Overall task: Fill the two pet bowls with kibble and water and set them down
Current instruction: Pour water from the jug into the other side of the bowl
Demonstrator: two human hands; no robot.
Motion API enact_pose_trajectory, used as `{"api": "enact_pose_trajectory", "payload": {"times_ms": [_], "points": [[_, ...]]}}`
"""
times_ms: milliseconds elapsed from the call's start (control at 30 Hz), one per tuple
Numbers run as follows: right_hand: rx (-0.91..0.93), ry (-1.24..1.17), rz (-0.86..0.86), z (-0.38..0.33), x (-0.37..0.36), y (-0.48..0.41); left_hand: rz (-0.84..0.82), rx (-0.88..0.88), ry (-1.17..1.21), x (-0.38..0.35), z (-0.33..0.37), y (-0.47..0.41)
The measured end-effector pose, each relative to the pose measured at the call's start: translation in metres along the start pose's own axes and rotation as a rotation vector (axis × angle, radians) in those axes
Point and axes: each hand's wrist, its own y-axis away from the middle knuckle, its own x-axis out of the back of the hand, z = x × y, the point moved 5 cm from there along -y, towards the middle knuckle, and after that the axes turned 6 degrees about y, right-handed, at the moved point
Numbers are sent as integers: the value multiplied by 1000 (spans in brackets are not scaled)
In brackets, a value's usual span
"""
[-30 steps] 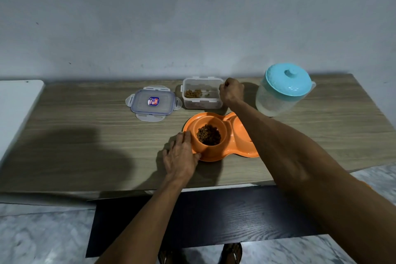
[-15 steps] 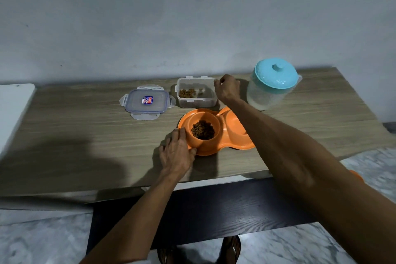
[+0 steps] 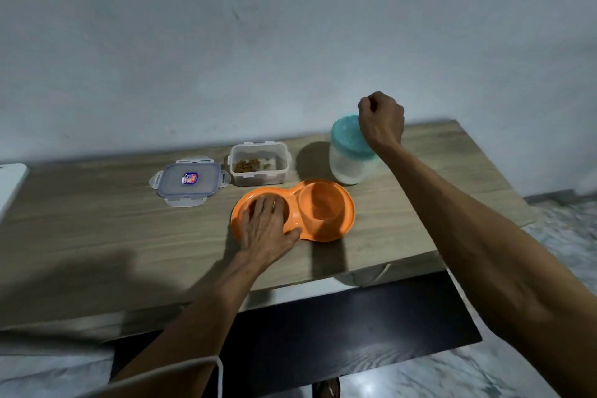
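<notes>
An orange double pet bowl (image 3: pixel 347 215) lies on the wooden table (image 3: pixel 97 229). My left hand (image 3: pixel 266 229) lies flat over its left well, fingers spread, hiding the kibble there. The right well (image 3: pixel 319 203) looks empty. A clear jug with a teal lid (image 3: pixel 347 152) stands behind the bowl. My right hand (image 3: pixel 381 119) hovers over the lid with its fingers curled into a fist; nothing shows in it. An open clear container (image 3: pixel 260 163) behind the bowl holds a little kibble.
The container's clear lid (image 3: pixel 187 179) with a blue sticker lies to the left of the container. A white surface (image 3: pixel 9 184) borders the table's left end. A wall runs close behind. A dark bench (image 3: pixel 323 333) sits below the front edge.
My right hand has lifted from beside the kibble container and moved right, above the jug's lid. My left hand has slid from the bowl's left rim onto the kibble well.
</notes>
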Motion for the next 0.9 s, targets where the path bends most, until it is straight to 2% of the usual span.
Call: {"api": "enact_pose_trajectory", "payload": {"times_ms": [100,233,300,400,600,733,900], "points": [[-213,-54,-18,56,4,-20,-53,7,2,-13,19,-16],[-484,-325,-103,113,-17,-25,-80,69,34,-24,28,-28],[-558,-461,-171,128,-32,-20,-87,75,21,-26,28,-29],[-579,-584,-241,132,-49,-15,-93,80,22,-27,27,-31],[-644,-638,-195,125,-48,-21,-101,82,1,-29,26,-33],[-580,-602,-197,107,-37,-24,-112,83,-4,-29,26,-31],[-392,-489,-230,84,-24,-29,-116,89,7,-29,28,-29]]}}
